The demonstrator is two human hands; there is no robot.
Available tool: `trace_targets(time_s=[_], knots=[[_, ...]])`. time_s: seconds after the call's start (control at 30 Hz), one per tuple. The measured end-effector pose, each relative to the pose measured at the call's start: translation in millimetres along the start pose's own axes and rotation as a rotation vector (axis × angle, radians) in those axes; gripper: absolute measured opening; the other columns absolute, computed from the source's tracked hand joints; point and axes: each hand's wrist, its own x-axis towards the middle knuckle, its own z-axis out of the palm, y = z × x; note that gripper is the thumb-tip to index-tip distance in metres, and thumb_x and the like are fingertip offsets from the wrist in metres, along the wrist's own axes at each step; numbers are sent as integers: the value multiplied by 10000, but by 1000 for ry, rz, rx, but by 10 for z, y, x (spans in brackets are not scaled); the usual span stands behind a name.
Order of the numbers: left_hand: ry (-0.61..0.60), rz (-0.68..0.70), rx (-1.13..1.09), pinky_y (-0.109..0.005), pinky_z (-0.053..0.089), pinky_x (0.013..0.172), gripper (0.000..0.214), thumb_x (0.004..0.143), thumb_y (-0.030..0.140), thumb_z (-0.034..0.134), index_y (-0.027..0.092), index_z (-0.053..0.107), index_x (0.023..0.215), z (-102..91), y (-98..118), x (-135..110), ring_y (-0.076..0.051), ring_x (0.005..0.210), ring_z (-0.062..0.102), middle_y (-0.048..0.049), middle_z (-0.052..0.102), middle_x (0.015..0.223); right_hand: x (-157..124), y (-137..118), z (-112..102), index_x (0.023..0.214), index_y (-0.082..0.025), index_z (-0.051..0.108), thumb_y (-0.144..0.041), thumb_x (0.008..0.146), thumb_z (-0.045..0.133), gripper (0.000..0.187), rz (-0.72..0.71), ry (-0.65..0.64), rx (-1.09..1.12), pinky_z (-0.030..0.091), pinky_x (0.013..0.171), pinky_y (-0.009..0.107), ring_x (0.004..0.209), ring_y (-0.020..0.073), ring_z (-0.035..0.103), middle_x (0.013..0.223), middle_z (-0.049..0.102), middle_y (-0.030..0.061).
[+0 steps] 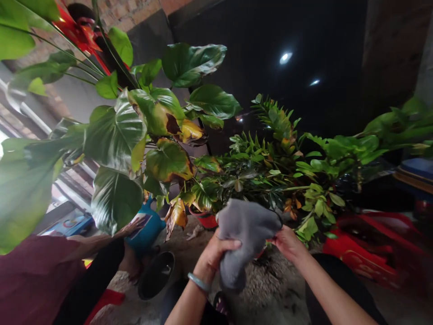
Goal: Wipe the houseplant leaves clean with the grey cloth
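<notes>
A grey cloth (248,234) hangs bunched between my two hands, low in the middle of the head view. My left hand (213,253), with a pale bangle at the wrist, grips the cloth from its left side, thumb lying over it. At the cloth's right edge, my right hand (287,243) pinches a corner between the fingers. Just behind the cloth stand leafy plants (243,178), some leaves of which are yellow or brown. A large-leaved plant (169,160) with browned edges rises to the left.
At left, a person in a maroon top (37,275) sits with a hand by a blue watering can (147,228). A black bucket (157,275) stands on the floor. Red bags (365,253) lie at right. A dark glossy panel (270,36) backs the plants.
</notes>
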Motion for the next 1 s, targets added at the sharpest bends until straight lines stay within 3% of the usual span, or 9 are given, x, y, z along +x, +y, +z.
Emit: trace_targets(time_s=[0.13,0.2,0.27,0.4,0.5,0.7,0.77,0.83,1.0], knots=[[241,260,-307,-240,520,522,213,484,159,806,155,676,652,-47,496,157,-140,460,611,7,696,543,1,-9,20,646,-178,714,-102,427,836,262,13,10,7,546,523,285,483,136,616,628,726,30],[362,306,-454,-235,523,527,121,592,180,756,171,659,664,-23,558,232,-121,422,588,28,678,515,-6,-12,35,657,-166,713,-89,429,841,272,18,13,11,551,515,274,482,130,617,633,727,39],[431,218,-487,-242,524,529,74,663,174,718,159,667,714,-9,383,221,-125,416,590,11,685,525,-16,-18,43,659,-163,710,-76,430,843,278,26,22,14,553,503,262,478,128,617,611,718,32],[436,-240,-371,-285,512,489,80,703,174,690,95,679,716,-115,-342,-61,-174,405,590,-52,657,470,-37,-40,28,667,-174,719,-47,435,833,288,53,47,12,559,487,257,481,136,626,544,687,1],[415,-342,-343,-299,513,496,54,648,113,676,87,692,692,-241,-547,-234,-199,431,608,-65,660,468,-42,-54,8,660,-170,718,-24,441,823,283,73,51,6,562,486,257,479,141,634,567,701,14],[406,242,-518,-267,533,553,57,656,148,684,186,643,644,-239,356,33,-147,436,605,23,669,508,-20,-29,24,670,-142,713,-38,420,842,300,38,18,44,558,482,247,469,136,635,612,726,54],[456,321,-551,-278,554,619,48,686,161,677,193,643,695,-188,505,134,-140,463,618,33,680,543,-12,-16,31,666,-140,713,-36,415,840,300,32,20,47,554,474,240,461,133,631,604,724,54],[527,217,-496,-304,564,651,48,701,146,674,174,650,731,-157,382,148,-149,460,619,16,679,542,-9,-11,28,674,-141,716,-27,435,829,289,32,16,40,556,477,240,467,136,636,603,723,54],[493,-249,-287,-319,543,567,61,645,106,717,89,678,689,-287,-472,-145,-200,444,625,-80,683,519,-29,-32,-4,669,-136,716,8,465,793,261,42,23,22,554,470,242,472,144,641,593,715,59]])
